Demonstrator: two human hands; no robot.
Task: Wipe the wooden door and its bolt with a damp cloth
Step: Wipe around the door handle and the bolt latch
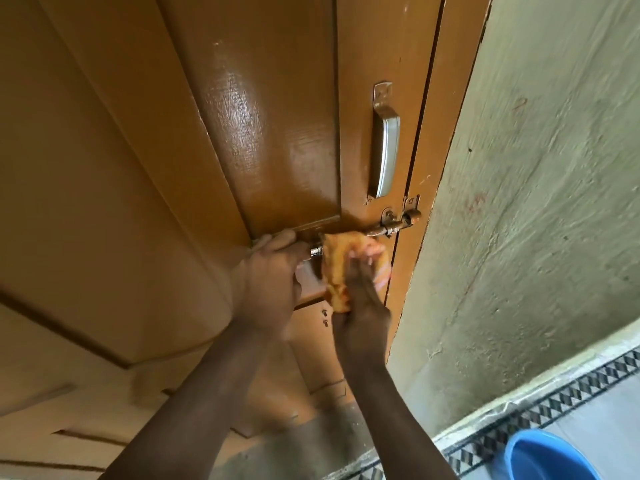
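Filling most of the view, the brown wooden door [270,109] stands shut, glossy and wet-looking on its raised panel. Right of it runs the door frame [446,109], then a rough greenish plastered wall [540,188]. Tiled floor with a patterned border [540,407] shows at lower right; a blue plastic basin [550,457] sits in the bottom right corner, partly cut off.

Steel pull handle [385,152] upright near the door's right edge. Just below it, the rusty sliding bolt [398,225] runs across toward the frame, its right end reaching the frame's keeper.

Orange-yellow cloth [337,268] bunched over the bolt's left part, hiding that stretch of rod. A short shiny bit of metal shows between cloth and left hand.

Right hand [360,299], arm reaching up from below: fingers wrapped into the cloth, pressing it on the bolt. Image is blurred here.

Left hand [268,282], just left of the cloth: fingers curled round the bolt's handle end, knuckles toward the camera.
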